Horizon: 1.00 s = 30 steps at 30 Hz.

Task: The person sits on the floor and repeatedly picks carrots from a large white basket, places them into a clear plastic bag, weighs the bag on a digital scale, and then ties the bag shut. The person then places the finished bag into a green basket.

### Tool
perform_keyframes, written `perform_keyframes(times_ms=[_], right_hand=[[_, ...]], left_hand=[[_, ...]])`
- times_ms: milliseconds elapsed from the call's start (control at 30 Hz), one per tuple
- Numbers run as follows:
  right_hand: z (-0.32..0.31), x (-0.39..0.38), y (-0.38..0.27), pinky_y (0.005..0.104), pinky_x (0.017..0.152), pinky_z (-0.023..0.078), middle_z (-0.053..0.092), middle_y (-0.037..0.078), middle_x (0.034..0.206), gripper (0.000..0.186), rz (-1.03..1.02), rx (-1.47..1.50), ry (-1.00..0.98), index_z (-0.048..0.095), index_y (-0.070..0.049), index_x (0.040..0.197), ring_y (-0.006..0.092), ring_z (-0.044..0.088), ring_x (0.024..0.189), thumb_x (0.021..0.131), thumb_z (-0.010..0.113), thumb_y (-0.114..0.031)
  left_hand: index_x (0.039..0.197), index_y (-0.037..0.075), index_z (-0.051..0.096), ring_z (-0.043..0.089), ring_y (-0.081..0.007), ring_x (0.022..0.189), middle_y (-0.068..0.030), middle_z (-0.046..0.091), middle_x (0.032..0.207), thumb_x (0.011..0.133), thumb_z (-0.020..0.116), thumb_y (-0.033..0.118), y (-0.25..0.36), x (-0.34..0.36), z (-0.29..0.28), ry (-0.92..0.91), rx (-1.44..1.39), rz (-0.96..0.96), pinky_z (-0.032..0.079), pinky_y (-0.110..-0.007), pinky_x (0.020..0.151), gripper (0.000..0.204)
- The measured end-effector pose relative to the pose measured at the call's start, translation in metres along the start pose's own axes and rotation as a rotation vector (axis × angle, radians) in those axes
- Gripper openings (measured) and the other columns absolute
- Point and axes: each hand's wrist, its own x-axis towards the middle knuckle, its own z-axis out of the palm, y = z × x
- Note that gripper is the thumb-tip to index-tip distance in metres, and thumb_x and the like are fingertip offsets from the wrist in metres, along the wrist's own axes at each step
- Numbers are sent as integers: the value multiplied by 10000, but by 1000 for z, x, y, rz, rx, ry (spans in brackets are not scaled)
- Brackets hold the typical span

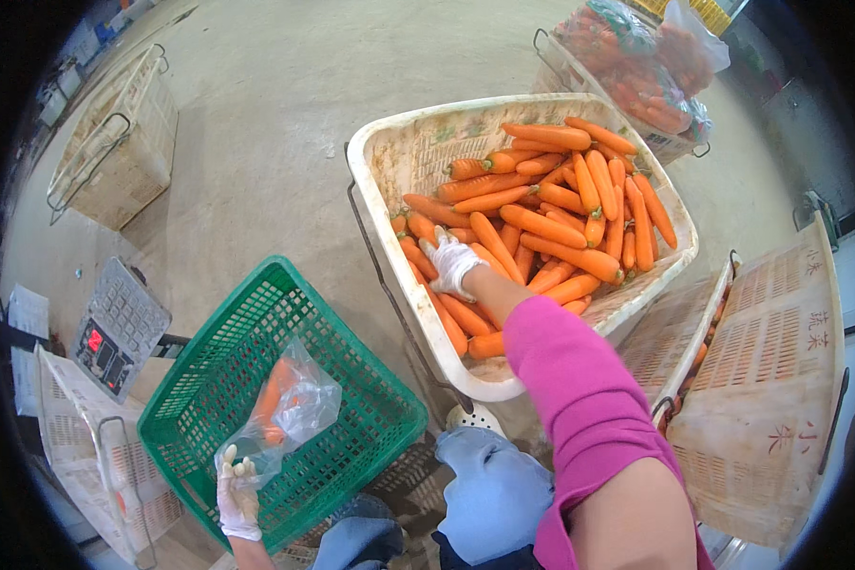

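My left hand (239,491), in a white glove, pinches the mouth of a clear plastic bag (309,399). A few carrots (274,397) lie inside the bag, which rests in a green slatted plastic basket (280,277) at lower left. My right hand (454,263), also gloved, reaches across into a large white crate (480,378). Its fingers are a little apart on the loose carrots (546,225) near the crate's left side. No carrot shows plainly within its grip, and the undersides of its fingers are hidden.
A digital scale (114,332) with a red display stands left of the basket, by a white crate (76,418). Another crate (128,157) sits at far left. Bagged carrots (636,71) fill a crate at far right. Tall white crates (755,408) stand close on my right.
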Motion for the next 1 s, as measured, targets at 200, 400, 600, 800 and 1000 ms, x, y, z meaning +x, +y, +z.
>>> perform_keyframes(times_ms=[200, 400, 600, 800, 1000], right_hand=[[2, 2, 7, 408, 955, 421, 238, 291, 1406, 719, 144, 166, -36, 468, -96, 1260, 408, 467, 1153, 621, 730, -299], [-20, -17, 15, 372, 975, 400, 317, 265, 1377, 786, 84, 449, 59, 429, -85, 1302, 380, 438, 1189, 602, 736, -272], [-72, -58, 40, 309, 589, 539, 550, 111, 1103, 592, 33, 2139, 42, 378, -118, 1289, 195, 603, 767, 785, 661, -244], [-97, -71, 49, 369, 936, 430, 469, 140, 1277, 745, 142, 1276, -115, 350, -74, 1352, 263, 498, 1116, 782, 657, -443], [-74, -65, 113, 384, 958, 403, 525, 184, 1227, 687, 472, 238, 77, 502, -44, 1219, 317, 509, 1130, 717, 674, -480]], left_hand=[[1011, -8, 575, 582, -181, 835, -57, 594, 833, 891, 577, 201, -12, -1, -12, 94, -71, -18, 457, -317, 900, 241], [1008, 5, 568, 588, -200, 869, -79, 610, 907, 890, 579, 218, -10, -4, -30, -5, -71, 55, 465, -336, 872, 243], [1032, 0, 589, 592, -191, 901, -102, 633, 974, 877, 587, 224, -6, -8, -3, 71, -34, 102, 449, -332, 900, 272], [1103, 0, 567, 570, -185, 902, -77, 619, 945, 894, 560, 256, -16, -6, -21, -27, -102, 111, 441, -331, 876, 330], [1130, 8, 560, 554, -179, 945, -75, 605, 990, 904, 536, 276, -16, -15, -23, 11, -43, 96, 431, -333, 902, 352]])
